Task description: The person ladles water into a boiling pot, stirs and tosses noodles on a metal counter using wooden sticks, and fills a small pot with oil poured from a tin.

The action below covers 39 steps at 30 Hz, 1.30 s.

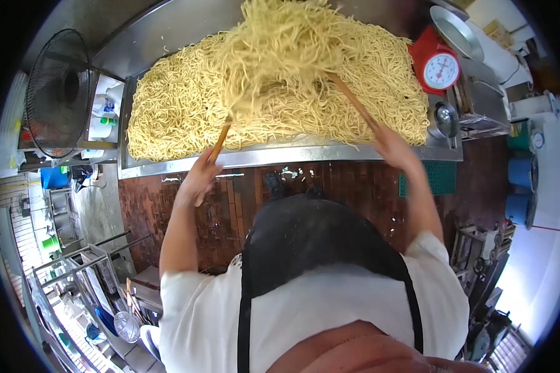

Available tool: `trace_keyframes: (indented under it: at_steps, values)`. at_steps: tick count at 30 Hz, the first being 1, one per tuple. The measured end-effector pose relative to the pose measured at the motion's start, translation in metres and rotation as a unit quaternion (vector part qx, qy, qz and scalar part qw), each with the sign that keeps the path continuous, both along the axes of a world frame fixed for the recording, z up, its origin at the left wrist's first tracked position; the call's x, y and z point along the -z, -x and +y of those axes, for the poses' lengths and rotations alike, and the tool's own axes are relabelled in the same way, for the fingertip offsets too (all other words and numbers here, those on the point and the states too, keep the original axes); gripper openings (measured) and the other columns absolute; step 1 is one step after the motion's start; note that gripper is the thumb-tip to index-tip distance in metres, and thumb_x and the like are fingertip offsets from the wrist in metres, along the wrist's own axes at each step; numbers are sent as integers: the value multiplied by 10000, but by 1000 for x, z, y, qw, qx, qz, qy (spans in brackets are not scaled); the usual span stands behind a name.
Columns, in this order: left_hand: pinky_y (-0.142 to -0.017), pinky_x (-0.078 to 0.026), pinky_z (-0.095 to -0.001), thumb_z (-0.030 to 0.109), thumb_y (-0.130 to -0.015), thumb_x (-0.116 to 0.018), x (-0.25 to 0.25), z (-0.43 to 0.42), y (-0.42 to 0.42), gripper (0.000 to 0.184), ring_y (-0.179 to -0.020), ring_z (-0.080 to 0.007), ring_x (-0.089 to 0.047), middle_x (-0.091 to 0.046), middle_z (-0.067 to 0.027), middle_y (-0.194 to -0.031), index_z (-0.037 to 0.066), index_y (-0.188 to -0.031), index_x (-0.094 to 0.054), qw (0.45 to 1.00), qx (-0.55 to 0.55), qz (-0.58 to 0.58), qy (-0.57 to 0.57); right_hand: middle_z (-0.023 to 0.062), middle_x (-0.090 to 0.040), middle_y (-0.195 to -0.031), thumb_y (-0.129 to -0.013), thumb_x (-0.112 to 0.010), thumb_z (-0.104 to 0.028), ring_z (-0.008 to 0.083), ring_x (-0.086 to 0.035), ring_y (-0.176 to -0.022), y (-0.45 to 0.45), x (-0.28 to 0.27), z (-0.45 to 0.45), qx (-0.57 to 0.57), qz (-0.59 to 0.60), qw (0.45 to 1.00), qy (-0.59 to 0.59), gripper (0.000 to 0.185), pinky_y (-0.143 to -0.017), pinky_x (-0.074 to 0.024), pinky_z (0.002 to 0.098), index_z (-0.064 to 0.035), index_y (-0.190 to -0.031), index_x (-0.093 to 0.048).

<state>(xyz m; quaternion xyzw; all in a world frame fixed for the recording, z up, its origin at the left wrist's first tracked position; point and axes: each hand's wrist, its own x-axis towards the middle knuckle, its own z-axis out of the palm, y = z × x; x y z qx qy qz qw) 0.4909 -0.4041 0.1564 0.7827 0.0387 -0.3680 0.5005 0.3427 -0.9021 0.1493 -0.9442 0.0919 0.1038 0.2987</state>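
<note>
A thick bed of yellow noodles (174, 99) covers the long metal tray in front of me. My left hand (200, 177) is closed around a wooden stick (219, 142) whose far end reaches into the noodles. In my right hand (393, 148) is a second wooden stick (353, 98), slanting up and left under the noodles. Between the two sticks a large clump of noodles (286, 46) is heaped above the rest, blurred by motion. The far tips of both sticks are hidden by noodles.
The tray's metal rim (280, 155) runs along the near side. A red dial scale (440, 69) and a metal bowl (444, 118) stand at the right. At the left is a caged fan (59, 93). A green crate (432, 178) sits below the tray on brown tiles.
</note>
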Motion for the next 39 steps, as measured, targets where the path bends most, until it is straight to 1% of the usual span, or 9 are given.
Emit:
trace_keyframes:
  at_steps: [6,10,12,18,21,25,32,36,39]
  values:
    - [-530,-434,-265,68,-904,-627,-30,96,70,491,-588,-113,-500,-582,-46,-801,89,-1373,-484,990,25,-41,-133,247,-627,-1074,-837,-599,-67,439,-596,-1029,86,-125,-52,19,128,992,14,490,-849,-474,485,-58,-1320,-511]
    - [-954,-467,-399,123,-899,-614,79,0,3,521,-1125,-353,-606,-638,-248,-1163,-36,-1365,-445,976,95,-157,-117,250,-625,-883,-855,-554,-169,421,-619,-834,-80,74,-22,-98,85,991,30,332,-748,-485,474,37,-1115,-535]
    - [-595,-508,-343,152,-919,-631,134,-65,-61,494,-665,-219,-601,-635,-139,-821,-25,-1336,-432,943,144,-265,-142,180,-611,-754,-885,-534,-162,330,-612,-689,-149,112,56,0,62,985,-162,258,-619,-481,438,22,-1066,-524]
    - [-364,-377,-274,140,-908,-626,81,-91,-37,497,-427,-116,-476,-492,-9,-614,63,-1355,-424,990,-21,-104,91,162,-604,-761,-894,-541,-167,298,-602,-671,-139,112,88,41,-130,982,-130,234,-600,-473,422,-22,-1077,-526]
    - [-365,-376,-287,122,-915,-624,91,-102,-23,410,-410,-122,-457,-466,-5,-572,17,-1276,-459,995,-7,-102,20,231,-621,-824,-873,-546,-151,409,-633,-834,-114,130,105,47,-52,986,-150,267,-734,-503,469,-10,-1097,-511]
    - [-383,-367,-260,137,-912,-613,-3,-152,-54,398,-420,-97,-427,-480,2,-580,-34,-1246,-480,983,-15,-162,85,214,-617,-800,-877,-576,-187,369,-636,-812,-129,-17,148,118,4,953,-278,293,-745,-507,451,12,-1083,-513]
    - [-360,-289,-253,144,-892,-657,-39,14,-33,560,-406,-76,-378,-461,44,-607,37,-1403,-453,994,54,-57,-79,257,-610,-1010,-871,-576,-170,449,-588,-961,-42,-28,23,0,-47,999,-16,341,-863,-469,478,40,-1134,-520]
    - [-693,-459,-251,69,-849,-638,-67,139,50,487,-756,-90,-516,-600,-43,-876,17,-1325,-551,989,87,-52,-105,238,-621,-1031,-816,-639,-67,438,-590,-1046,79,-105,-23,18,182,983,-11,360,-853,-473,482,-38,-1161,-539]
    - [-858,-495,-384,76,-883,-620,-22,123,75,491,-1012,-284,-657,-668,-190,-1091,33,-1359,-507,956,148,-154,-202,243,-631,-1056,-820,-626,-78,433,-591,-1050,82,-23,-23,-79,133,988,-7,406,-881,-482,479,-17,-1212,-541]
